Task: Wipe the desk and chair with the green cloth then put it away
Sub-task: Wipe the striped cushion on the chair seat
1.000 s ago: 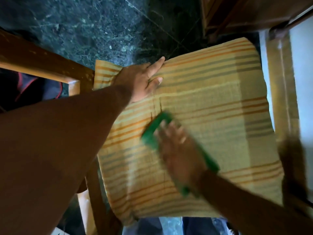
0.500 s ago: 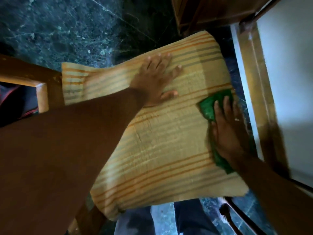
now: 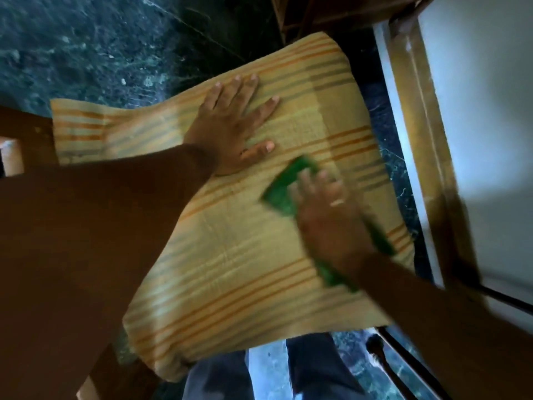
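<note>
The chair's seat carries a yellow cushion [image 3: 230,255] with orange and grey stripes. My left hand [image 3: 230,125] lies flat on its far part, fingers spread, pressing it down. My right hand [image 3: 331,217] presses the green cloth [image 3: 282,192] flat against the cushion's right half; the cloth shows ahead of my fingers and behind my wrist, blurred by motion. The wooden chair frame [image 3: 28,134] shows at the left. The white desk top [image 3: 484,140] with its wooden edge runs down the right side.
Dark green marble floor [image 3: 86,47] lies beyond the chair. A wooden piece of furniture [image 3: 317,13] stands at the top. My legs in dark trousers [image 3: 317,370] show below the cushion. A dark metal bar [image 3: 409,362] crosses the lower right.
My right hand has swept the green cloth from the cushion's middle to its right edge and back toward the middle. My left hand moved from the cushion's far left corner to its far middle.
</note>
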Demonstrator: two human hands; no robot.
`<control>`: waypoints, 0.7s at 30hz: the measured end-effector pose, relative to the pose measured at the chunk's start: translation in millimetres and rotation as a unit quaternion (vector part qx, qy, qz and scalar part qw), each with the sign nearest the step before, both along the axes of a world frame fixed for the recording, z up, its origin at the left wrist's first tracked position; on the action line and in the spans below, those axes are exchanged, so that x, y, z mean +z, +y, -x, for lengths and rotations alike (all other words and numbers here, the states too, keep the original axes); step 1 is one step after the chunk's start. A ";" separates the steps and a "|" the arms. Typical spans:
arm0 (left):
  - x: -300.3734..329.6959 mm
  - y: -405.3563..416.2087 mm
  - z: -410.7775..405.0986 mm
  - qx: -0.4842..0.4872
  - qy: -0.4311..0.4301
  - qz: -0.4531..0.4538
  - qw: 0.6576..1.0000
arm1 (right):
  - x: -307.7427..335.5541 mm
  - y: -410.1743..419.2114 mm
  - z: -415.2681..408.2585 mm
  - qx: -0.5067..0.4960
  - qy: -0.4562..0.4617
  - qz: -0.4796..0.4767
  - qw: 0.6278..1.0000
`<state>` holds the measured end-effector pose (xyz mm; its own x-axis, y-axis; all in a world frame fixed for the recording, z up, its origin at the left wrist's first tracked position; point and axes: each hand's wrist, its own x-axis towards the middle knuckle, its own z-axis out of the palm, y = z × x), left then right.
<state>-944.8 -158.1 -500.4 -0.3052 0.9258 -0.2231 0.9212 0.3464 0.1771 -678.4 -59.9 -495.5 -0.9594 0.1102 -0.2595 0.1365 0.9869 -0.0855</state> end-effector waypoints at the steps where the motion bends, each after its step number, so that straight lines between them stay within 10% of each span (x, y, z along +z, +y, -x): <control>1: 2.2 -0.1 -0.3 0.002 -0.003 0.004 1.000 | 5.5 23.7 2.6 -0.063 0.001 -0.005 0.998; 7: 15.5 -19.6 -26.4 0.117 -0.001 0.027 0.993 | 21.3 42.2 10.5 -0.244 0.042 -0.013 0.969; 10: 15.5 -88.8 -66.4 0.307 0.002 0.000 0.952 | 18.1 -6.6 10.4 -0.002 0.005 0.001 1.000; 14: 6.4 -159.1 -96.9 0.374 0.039 0.072 0.924 | 18.8 -37.1 31.2 0.299 -0.010 0.052 0.953; 21: -1.6 -164.1 -99.8 0.386 0.044 0.052 0.920 | 25.0 71.4 196.5 -0.065 0.028 -0.028 0.997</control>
<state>-845.0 -322.1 -502.0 -0.8842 0.4000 -0.2413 0.4019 0.9146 0.0432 -874.9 11.5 -470.5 -0.9487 0.2478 -0.1965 0.2606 0.9645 -0.0417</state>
